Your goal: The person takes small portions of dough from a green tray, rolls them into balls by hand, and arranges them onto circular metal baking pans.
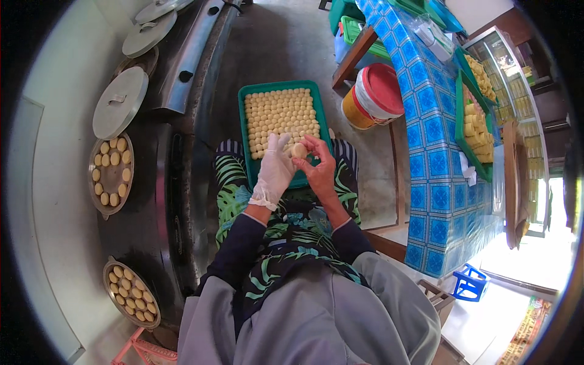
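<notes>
A teal tray [244,121] rests on my lap, packed with rows of small pale dough pieces [280,109]. My left hand [274,170], in a white glove, is raised over the tray's near part with its fingers stretched out, beside a round dough piece [298,151]. My bare right hand [318,165] grips that piece between thumb and fingers. Whether the gloved fingertips touch it, I cannot tell.
Left are a dark stove [140,237], round pans [124,164] of pale rounds and metal lids [118,94]. Right are a lidded bucket [377,91], a table with blue checked cloth [435,201] bearing pastry trays [477,131], a display cabinet [520,97] and a blue stool [470,280].
</notes>
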The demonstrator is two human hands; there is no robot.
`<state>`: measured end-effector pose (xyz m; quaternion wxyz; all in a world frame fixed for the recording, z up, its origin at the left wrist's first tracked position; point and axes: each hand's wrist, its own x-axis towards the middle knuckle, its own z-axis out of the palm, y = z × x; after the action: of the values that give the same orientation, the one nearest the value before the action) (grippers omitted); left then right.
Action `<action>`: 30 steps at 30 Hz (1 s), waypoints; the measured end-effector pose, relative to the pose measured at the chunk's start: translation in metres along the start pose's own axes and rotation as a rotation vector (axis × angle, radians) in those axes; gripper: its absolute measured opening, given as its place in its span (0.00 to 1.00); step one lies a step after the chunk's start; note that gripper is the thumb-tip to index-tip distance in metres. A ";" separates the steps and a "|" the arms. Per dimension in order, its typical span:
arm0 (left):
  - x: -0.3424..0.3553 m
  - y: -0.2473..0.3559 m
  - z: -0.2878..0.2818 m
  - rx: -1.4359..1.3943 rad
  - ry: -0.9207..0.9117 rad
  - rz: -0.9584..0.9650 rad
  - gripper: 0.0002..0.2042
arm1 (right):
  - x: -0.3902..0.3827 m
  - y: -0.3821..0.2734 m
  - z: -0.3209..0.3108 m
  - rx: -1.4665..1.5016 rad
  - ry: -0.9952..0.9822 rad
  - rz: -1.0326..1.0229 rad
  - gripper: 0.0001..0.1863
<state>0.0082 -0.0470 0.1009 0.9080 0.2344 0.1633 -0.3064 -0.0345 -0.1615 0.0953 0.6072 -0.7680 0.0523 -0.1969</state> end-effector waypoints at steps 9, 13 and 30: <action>0.001 0.001 -0.025 0.189 -0.214 -0.025 0.19 | 0.006 -0.003 -0.013 -0.300 -0.201 -0.369 0.38; 0.004 -0.001 -0.029 0.033 -0.194 -0.121 0.18 | 0.008 -0.002 -0.015 -0.264 -0.219 -0.342 0.40; 0.006 -0.025 -0.014 -0.249 -0.134 0.014 0.17 | -0.001 -0.007 -0.002 -0.210 -0.110 -0.343 0.43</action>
<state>-0.0056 -0.0602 0.0781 0.9410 0.1001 0.1374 -0.2926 -0.0371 -0.1612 0.1020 0.4833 -0.8344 -0.0922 -0.2484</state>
